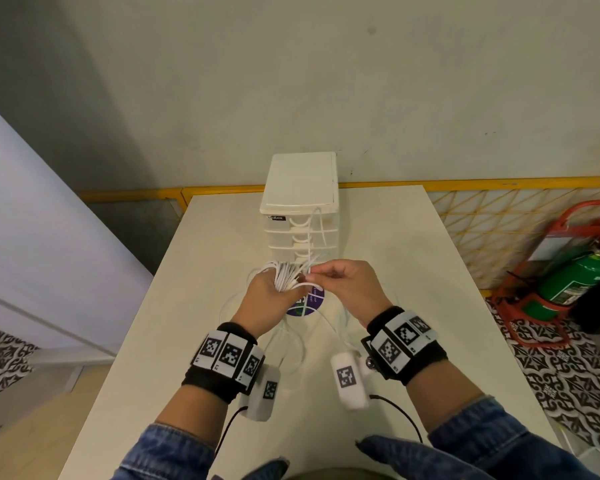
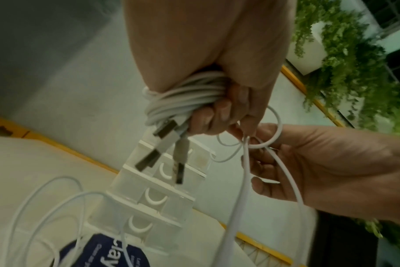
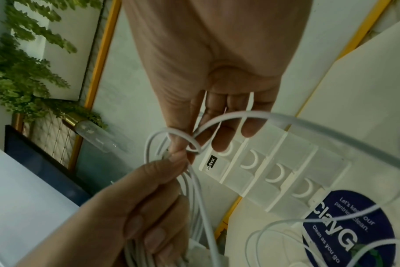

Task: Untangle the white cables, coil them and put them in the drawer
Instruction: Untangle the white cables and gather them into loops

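My left hand (image 1: 284, 289) grips a coiled bundle of white cables (image 1: 286, 276) above the table, just in front of the white drawer unit (image 1: 300, 206). Seen from the left wrist, its fingers curl round the coil (image 2: 185, 97), and two USB plugs (image 2: 166, 142) hang below it. Thumb and forefinger of my right hand (image 1: 314, 273) pinch a small loop of cable (image 3: 183, 142) right beside the bundle. More white cable (image 1: 291, 344) trails in loose loops down onto the table. The drawers (image 3: 263, 168) look closed.
A round purple sticker (image 1: 305, 303) lies on the white table (image 1: 413, 271) under my hands. Behind the table run a yellow rail (image 1: 499, 183) and mesh fence. A green fire extinguisher on a red stand (image 1: 568, 271) is on the floor at right.
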`<state>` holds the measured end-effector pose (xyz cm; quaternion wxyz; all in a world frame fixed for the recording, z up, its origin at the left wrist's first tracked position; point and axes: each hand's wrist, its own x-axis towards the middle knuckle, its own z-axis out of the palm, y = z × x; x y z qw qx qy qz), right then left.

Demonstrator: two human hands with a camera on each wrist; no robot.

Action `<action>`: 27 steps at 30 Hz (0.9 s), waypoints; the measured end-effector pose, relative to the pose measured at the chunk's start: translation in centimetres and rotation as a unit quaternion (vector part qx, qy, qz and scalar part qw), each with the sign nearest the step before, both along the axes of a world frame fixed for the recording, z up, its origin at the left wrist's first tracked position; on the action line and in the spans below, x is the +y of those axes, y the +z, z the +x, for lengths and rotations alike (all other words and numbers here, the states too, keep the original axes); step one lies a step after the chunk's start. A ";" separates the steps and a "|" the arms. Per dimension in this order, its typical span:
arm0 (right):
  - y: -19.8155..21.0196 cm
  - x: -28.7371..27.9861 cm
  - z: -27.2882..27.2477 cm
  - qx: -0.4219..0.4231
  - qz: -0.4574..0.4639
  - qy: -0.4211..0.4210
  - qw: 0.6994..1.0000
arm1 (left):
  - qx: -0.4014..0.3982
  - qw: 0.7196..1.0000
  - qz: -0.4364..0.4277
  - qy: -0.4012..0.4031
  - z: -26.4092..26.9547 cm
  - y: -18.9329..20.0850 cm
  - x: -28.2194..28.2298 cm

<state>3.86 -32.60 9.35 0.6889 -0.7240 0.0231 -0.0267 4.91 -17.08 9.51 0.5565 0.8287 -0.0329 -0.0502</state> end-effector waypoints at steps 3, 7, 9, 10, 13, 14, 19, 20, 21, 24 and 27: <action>-0.1 0.0 0.0 -0.003 0.007 -0.002 1.000 | 0.031 0.998 -0.052 0.010 0.0 0.3 -0.1; -0.3 0.3 -0.2 -0.009 -0.011 0.010 1.000 | 0.055 0.996 -0.074 -0.010 0.4 0.6 0.0; -0.6 0.2 0.0 -0.009 -0.027 -0.005 1.000 | 0.061 0.995 -0.066 -0.034 0.3 0.8 -0.1; -0.7 0.0 0.1 -0.009 -0.026 -0.018 0.999 | 0.059 0.996 -0.050 -0.052 0.2 0.7 -0.1; -0.5 -0.5 0.3 0.003 0.029 -0.038 0.999 | 0.042 0.996 0.021 -0.080 0.2 0.3 0.1; -0.5 -0.7 0.3 0.005 0.040 -0.046 0.998 | 0.030 0.996 0.052 -0.070 0.5 0.2 0.4; -0.5 -4.4 0.8 0.021 0.118 -0.184 0.976 | -0.009 0.987 0.153 0.044 1.8 0.1 3.9; -0.6 -5.2 0.8 0.023 0.116 -0.192 0.974 | -0.016 0.983 0.172 0.064 2.1 -0.1 4.8; -1.0 -6.0 0.8 0.022 0.098 -0.196 0.975 | -0.021 0.979 0.186 0.081 2.3 -0.2 5.4; -3.0 -7.2 1.2 0.028 -0.033 -0.236 0.971 | -0.025 0.974 0.198 0.111 2.7 -0.6 6.1; -5.1 -7.7 1.3 0.092 -0.219 -0.256 0.937 | 0.002 0.987 0.152 0.049 2.4 -0.5 5.3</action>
